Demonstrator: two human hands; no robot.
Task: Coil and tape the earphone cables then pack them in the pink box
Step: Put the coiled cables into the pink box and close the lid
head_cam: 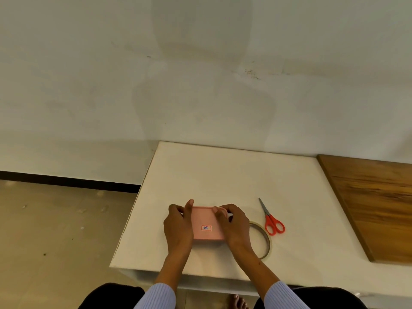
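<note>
Left hand [178,226] grips the left side of the pink box [207,224], fingers curled round the far-left edge, thumb up along the top. Right hand [234,224] grips the right side, fingers curled over the far-right corner; cannot tell if they touch the lid only or also a clasp there. So both grips are clamped on the box, one per side. Box sits flat on the white counter [223,175], lid closed, between the two hands, near the front edge. Small label [206,227] on the lid reads "18". No earphone cables visible.

Tape roll [264,241] lies flat just right of the right wrist, partly hidden by it. Red-handled scissors [270,219] lie closed beyond the tape, blades pointing away, apart from the box. Wooden board [374,204] at the counter's right side, well apart. Light blue sleeves [285,295] at the bottom. Tiled floor [55,230] to the left, pale wall [200,74] behind.
</note>
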